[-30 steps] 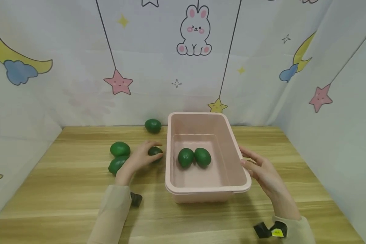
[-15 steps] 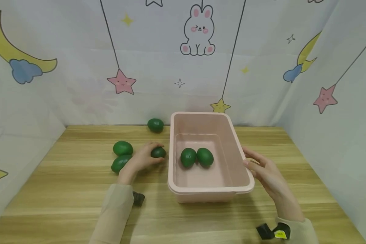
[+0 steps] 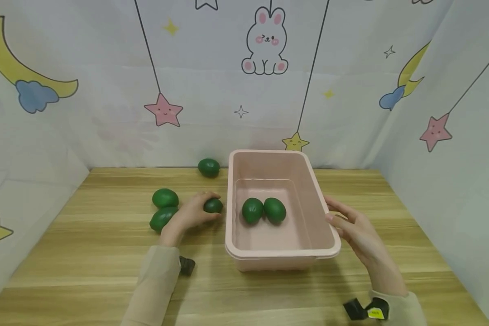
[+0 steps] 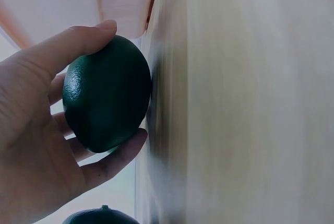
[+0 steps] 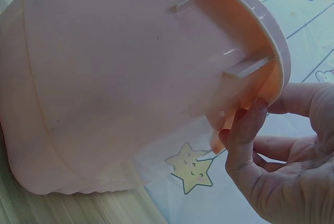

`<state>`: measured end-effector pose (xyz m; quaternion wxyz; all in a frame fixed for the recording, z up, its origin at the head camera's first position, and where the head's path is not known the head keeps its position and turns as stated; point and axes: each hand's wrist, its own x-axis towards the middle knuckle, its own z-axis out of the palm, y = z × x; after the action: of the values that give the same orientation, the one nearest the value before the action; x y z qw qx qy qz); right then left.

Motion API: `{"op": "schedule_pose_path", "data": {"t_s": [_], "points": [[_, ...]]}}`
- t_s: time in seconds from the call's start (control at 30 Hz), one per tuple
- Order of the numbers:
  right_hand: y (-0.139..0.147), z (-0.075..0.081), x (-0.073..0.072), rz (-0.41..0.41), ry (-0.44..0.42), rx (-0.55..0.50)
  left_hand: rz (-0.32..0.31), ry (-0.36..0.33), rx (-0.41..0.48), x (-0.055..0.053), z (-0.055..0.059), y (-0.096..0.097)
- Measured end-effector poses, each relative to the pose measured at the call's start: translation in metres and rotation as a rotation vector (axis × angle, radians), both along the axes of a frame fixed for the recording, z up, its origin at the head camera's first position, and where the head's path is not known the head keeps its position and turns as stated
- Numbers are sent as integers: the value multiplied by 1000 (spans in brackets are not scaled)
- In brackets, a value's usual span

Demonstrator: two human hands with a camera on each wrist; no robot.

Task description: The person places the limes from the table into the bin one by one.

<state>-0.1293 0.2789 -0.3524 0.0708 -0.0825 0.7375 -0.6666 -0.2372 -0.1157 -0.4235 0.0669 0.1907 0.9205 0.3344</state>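
Observation:
My left hand (image 3: pixel 192 210) is curled around a dark green lime (image 4: pixel 107 96), close over the table to the left of a pink plastic bin (image 3: pixel 233 253). In the left wrist view the thumb lies along one side of the lime and the fingers along the other. My right hand (image 3: pixel 360 233) pinches the bin's right rim between thumb and fingers, seen closely in the right wrist view at the lip (image 5: pixel 276 72). Two limes, a left one (image 3: pixel 252 210) and a right one (image 3: pixel 275 210), lie side by side on the bin's floor.
Behind my left wrist two limes, a farther one (image 3: pixel 165 198) and a partly hidden nearer one (image 3: pixel 162 219), sit together on the wooden table (image 3: pixel 85 253). Another lime (image 3: pixel 209 167) is at the back edge, beside the bin. A printed curtain (image 3: pixel 203 81) closes off the back.
My left fingers have closed in around the lime. The whole head view has shifted slightly; the bin and my right hand keep their places.

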Motion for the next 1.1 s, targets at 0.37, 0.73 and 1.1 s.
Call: {"op": "schedule_pose_path", "data": {"t_s": [0.37, 0.73, 1.1], "points": [[-1, 0, -1, -13, -20, 20, -10, 18, -9, 0, -1, 2], [-1, 0, -1, -14, -26, 19, 1, 3, -6, 2, 4, -1], [0, -1, -1, -11, -17, 20, 21, 22, -17, 5, 13, 0]]}}
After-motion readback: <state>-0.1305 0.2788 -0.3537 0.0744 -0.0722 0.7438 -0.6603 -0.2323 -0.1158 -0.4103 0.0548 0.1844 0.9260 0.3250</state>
